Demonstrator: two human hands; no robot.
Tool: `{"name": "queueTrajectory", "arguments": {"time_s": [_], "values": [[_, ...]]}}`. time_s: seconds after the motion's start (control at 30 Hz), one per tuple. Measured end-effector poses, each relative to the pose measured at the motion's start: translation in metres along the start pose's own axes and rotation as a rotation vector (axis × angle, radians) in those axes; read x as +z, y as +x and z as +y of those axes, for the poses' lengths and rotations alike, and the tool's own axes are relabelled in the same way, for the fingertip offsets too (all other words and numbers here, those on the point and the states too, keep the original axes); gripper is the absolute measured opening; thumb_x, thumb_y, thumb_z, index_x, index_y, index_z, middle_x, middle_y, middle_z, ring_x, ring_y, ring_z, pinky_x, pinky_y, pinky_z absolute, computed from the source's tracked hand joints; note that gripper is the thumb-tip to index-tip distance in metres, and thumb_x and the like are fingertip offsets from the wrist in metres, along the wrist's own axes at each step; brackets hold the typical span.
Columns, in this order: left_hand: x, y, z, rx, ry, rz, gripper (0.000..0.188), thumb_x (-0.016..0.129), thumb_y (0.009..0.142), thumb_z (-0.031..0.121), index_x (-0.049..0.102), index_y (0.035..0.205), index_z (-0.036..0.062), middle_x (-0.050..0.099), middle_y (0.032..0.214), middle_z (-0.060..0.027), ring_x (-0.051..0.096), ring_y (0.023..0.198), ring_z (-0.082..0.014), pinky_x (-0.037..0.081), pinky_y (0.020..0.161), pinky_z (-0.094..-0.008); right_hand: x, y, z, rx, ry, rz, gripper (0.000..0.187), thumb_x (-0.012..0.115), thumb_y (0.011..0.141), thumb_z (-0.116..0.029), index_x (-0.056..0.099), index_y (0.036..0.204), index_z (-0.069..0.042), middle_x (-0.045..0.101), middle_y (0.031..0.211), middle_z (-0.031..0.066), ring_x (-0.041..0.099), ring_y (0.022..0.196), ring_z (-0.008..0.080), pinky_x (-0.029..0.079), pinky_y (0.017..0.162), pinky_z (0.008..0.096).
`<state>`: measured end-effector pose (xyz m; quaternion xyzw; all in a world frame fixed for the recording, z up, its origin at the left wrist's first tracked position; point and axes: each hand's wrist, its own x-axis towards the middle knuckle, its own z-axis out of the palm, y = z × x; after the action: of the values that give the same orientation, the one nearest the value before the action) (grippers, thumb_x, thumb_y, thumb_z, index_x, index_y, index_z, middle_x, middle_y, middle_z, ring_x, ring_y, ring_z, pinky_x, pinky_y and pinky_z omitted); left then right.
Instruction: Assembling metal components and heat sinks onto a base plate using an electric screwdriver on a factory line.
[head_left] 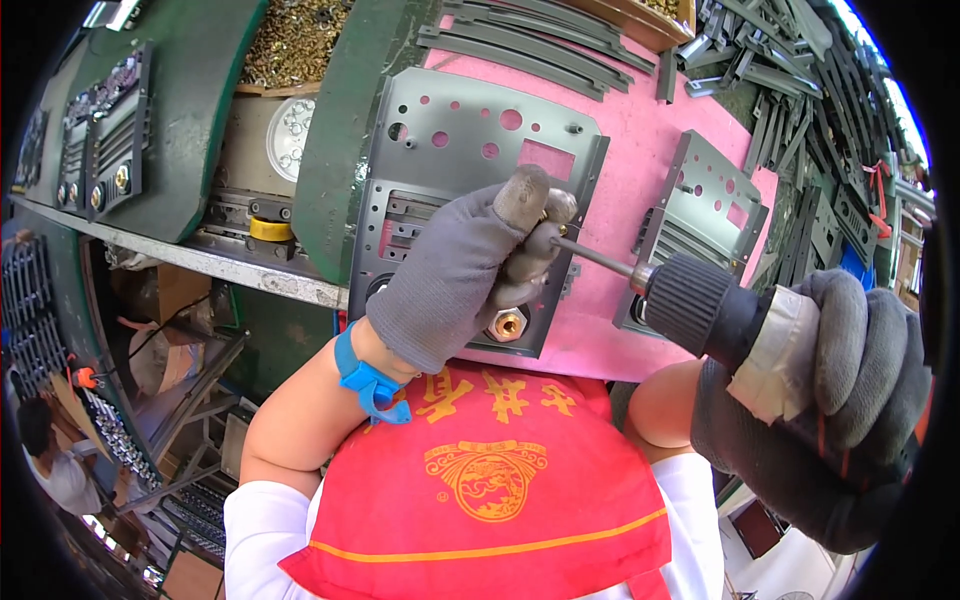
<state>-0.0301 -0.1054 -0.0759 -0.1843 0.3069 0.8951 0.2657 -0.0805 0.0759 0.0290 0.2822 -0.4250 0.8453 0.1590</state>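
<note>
Nearby lie strips (522,59); left hand (455,270), overlapping a panel (455,168), clutches a brass piece (563,230), right hand (855,375) a screwdriver (698,302).

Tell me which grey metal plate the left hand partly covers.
The large plate in the middle. The left hand hides part of it; no hand covers the plate to its right or the plates at far left.

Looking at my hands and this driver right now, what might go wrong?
The bit of the driver ends right beside the gloved fingertips of your left hand, so a slip might jab them. The small brass-coloured piece there could also drop onto the metal panel below.
</note>
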Motion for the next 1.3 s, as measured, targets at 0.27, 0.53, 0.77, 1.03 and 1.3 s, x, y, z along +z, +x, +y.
{"name": "queueTrajectory", "arguments": {"time_s": [0.27,0.53,0.77,1.03,1.3], "values": [[0.001,-0.008,0.005,-0.034,0.07,0.015,0.05,0.055,0.097,0.052,0.067,0.1,0.0037,0.052,0.067,0.003,0.039,0.05,-0.0034,0.034,0.043,-0.0202,0.002,-0.003,0.002,-0.015,0.009,0.032,0.021,0.07,0.066,-0.021,0.05,0.062,-0.019,0.055,0.063,-0.0082,0.05,0.056,0.0027,0.039,0.056,0.0168],[0.006,-0.012,0.009,0.002,0.153,0.073,0.038,0.059,0.099,0.038,0.069,0.101,0.0015,0.065,0.073,-0.0025,0.043,0.053,-0.0023,0.036,0.048,-0.0184,-0.008,-0.004,-0.034,0.309,0.012,0.11,0.025,0.068,0.073,-0.019,0.045,0.064,-0.015,0.047,0.06,-0.0064,0.048,0.054,0.0023,0.036,0.053,0.0152],[0.005,-0.023,0.021,-0.085,0.197,0.05,0.035,0.057,0.1,0.035,0.069,0.103,0.0014,0.064,0.073,-0.0018,0.042,0.053,-0.0019,0.034,0.045,-0.0186,-0.002,-0.006,-0.048,0.562,0.017,0.157,0.029,0.067,0.078,-0.017,0.041,0.066,-0.011,0.042,0.057,-0.0048,0.046,0.051,0.002,0.034,0.051,0.014],[0.011,-0.032,0.019,-0.224,0.009,0.088,0.048,0.059,0.098,0.044,0.064,0.11,-0.0023,0.06,0.071,-0.0004,0.042,0.053,-0.0039,0.034,0.044,-0.0222,0.021,-0.011,-0.02,0.331,-0.04,0.095,0.026,0.07,0.072,-0.018,0.045,0.065,-0.014,0.046,0.058,-0.0038,0.046,0.051,0.0025,0.037,0.052,0.0151],[-0.039,-0.086,-0.008,0.768,1.729,0.106,0.034,0.081,0.074,0.028,0.072,0.102,0.0106,0.049,0.064,0.0001,0.045,0.054,-0.0151,0.034,0.049,-0.0258,0.007,-0.014,0.002,0.231,-0.056,0.044,0.024,0.07,0.066,-0.02,0.047,0.065,-0.016,0.047,0.06,-0.0029,0.043,0.053,0.0039,0.035,0.052,0.0169]]}}
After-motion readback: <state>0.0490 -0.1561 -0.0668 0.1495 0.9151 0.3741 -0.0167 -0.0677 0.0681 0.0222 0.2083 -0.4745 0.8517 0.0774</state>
